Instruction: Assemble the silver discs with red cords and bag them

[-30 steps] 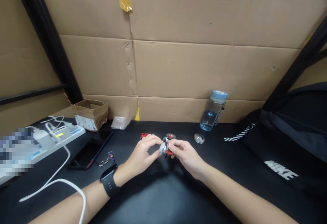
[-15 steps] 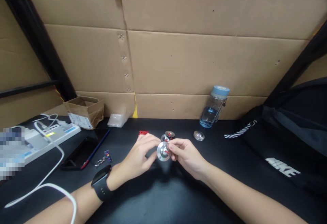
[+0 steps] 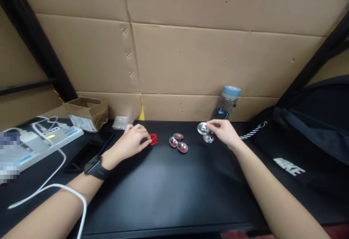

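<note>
My right hand pinches the rim of a small metal finger cymbal between thumb and fingers, tilted just above the table. Partly below it lies another plain cymbal. My left hand is at a small bundle of red cords, thumb and index finger closed at its left edge; the fingertips are partly hidden. Between the hands, three cymbals with red cord at their centres lie close together: a rear one, a left one and a front one.
A water bottle stands behind my right hand, with a black bag farther right. At left are a cardboard box, a clear plastic bag, a phone and a power strip. A white cable crosses my left forearm.
The corded cymbal from my right hand now lies with the other two. My right hand has moved right and taken a plain cymbal; my left hand has moved left to the red cords.
</note>
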Action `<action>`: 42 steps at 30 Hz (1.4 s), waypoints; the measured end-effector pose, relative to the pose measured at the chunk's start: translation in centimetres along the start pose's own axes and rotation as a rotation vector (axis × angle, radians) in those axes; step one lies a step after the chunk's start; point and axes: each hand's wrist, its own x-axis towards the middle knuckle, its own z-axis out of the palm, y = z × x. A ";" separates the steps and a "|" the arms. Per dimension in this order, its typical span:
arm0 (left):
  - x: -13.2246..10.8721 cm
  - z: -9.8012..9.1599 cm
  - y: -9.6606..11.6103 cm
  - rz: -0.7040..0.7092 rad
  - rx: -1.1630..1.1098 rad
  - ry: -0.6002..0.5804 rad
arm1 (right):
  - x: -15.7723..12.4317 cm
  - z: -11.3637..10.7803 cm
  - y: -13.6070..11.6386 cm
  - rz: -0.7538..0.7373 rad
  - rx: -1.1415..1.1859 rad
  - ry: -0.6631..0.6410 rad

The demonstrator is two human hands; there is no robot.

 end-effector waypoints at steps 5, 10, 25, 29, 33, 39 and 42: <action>-0.1 0.6 0.1 0.023 0.049 -0.008 | 1.5 -2.6 3.4 0.156 -0.061 -0.030; -0.1 1.0 -0.2 0.021 0.045 -0.022 | 2.0 -2.8 5.5 0.200 -0.105 -0.025; -0.2 1.0 -0.4 0.002 0.023 -0.044 | 2.2 -2.0 6.2 0.168 -0.431 -0.091; -0.3 1.2 -0.8 -0.014 -0.001 -0.037 | 1.9 -1.2 5.3 -0.034 -0.519 -0.013; -0.3 1.2 -0.9 -0.012 -0.008 -0.025 | 0.9 1.7 4.0 -0.400 -0.494 -0.057; -0.2 1.1 -0.7 -0.003 -0.001 -0.012 | -0.5 7.1 2.6 -0.622 -0.598 -0.219; -0.2 1.0 -0.5 -0.002 0.014 -0.011 | -0.4 8.3 2.5 -0.664 -0.667 -0.233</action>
